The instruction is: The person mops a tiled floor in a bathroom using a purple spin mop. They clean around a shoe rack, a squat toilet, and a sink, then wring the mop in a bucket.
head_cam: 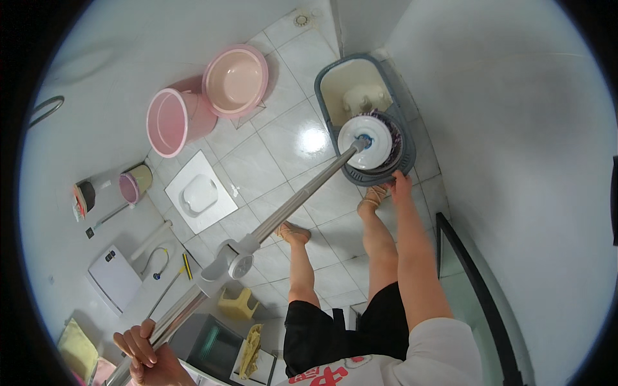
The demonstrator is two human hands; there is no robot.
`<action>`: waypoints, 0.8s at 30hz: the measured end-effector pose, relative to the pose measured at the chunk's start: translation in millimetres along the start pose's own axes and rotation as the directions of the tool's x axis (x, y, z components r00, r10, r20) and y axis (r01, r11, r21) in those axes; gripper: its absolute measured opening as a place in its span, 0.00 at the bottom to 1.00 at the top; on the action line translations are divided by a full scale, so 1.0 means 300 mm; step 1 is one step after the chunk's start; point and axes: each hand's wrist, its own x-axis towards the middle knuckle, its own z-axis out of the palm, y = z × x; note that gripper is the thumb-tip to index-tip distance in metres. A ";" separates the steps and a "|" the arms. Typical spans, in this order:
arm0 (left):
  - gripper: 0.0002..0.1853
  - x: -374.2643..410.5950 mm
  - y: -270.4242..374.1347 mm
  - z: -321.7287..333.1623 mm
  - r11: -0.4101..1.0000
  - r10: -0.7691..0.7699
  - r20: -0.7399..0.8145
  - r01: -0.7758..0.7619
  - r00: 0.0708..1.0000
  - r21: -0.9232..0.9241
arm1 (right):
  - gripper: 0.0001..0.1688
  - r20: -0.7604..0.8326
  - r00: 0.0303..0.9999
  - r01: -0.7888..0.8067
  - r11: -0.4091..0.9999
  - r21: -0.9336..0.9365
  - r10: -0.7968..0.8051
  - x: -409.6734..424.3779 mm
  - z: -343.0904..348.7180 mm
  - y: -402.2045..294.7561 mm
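Note:
A spin mop's metal pole (304, 193) slants across the view from lower left to upper right. My left hand (145, 350) is wrapped around its upper part. A grey plastic joint (236, 260) sits midway along the pole. At the lower end, the white mop disc (365, 142) rests over the wringer basket of a grey and cream mop bucket (333, 108), with dark patterned mop strands (398, 140) showing at its edge. My right hand (400, 186) grips the bucket's near rim, its fingertips partly hidden. The cream compartment beyond holds some moulded parts.
A pink bucket (166, 123) and a pink basin (235, 81) stand left of the mop bucket. A white squat toilet (202, 192) is set in the tiled floor. A black-framed glass panel (475, 280) rises at right; a yellow stool (239, 304) stands lower left.

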 end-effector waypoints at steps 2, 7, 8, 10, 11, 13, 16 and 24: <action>0.18 0.032 -0.072 0.077 0.999 -0.012 -0.026 0.011 1.000 -0.031 | 0.19 -0.022 0.999 0.043 0.999 0.032 -0.042 0.101 -0.066 -0.015; 0.19 0.065 -0.226 0.208 0.999 -0.028 0.010 0.027 1.000 0.028 | 0.25 -0.022 0.998 0.067 0.983 0.171 -0.064 0.280 -0.149 -0.048; 0.19 0.068 -0.264 0.224 0.999 -0.039 0.026 0.038 0.999 0.038 | 0.27 -0.006 0.998 0.063 0.984 0.164 -0.063 0.332 -0.180 -0.051; 0.18 0.065 -0.363 0.243 0.999 -0.044 -0.006 0.044 0.999 0.011 | 0.27 -0.024 0.998 0.052 0.991 0.120 -0.050 0.422 -0.212 -0.084; 0.18 0.090 -0.420 0.264 0.997 -0.072 -0.001 0.072 0.997 0.000 | 0.28 -0.061 0.997 0.057 0.992 0.112 -0.050 0.451 -0.244 -0.105; 0.17 0.091 -0.466 0.256 0.996 -0.079 -0.026 0.080 0.997 0.041 | 0.25 -0.067 0.996 0.073 0.985 0.159 -0.063 0.499 -0.222 -0.122; 0.15 0.079 -0.566 0.258 0.994 -0.079 -0.077 0.084 0.994 0.065 | 0.26 -0.148 0.989 -0.067 0.943 -0.326 0.019 0.558 -0.182 -0.203; 0.13 0.067 -0.512 0.389 0.982 -0.135 0.181 0.107 0.974 0.157 | 0.39 0.131 0.870 0.215 0.126 -0.968 -0.476 0.233 -0.299 -0.276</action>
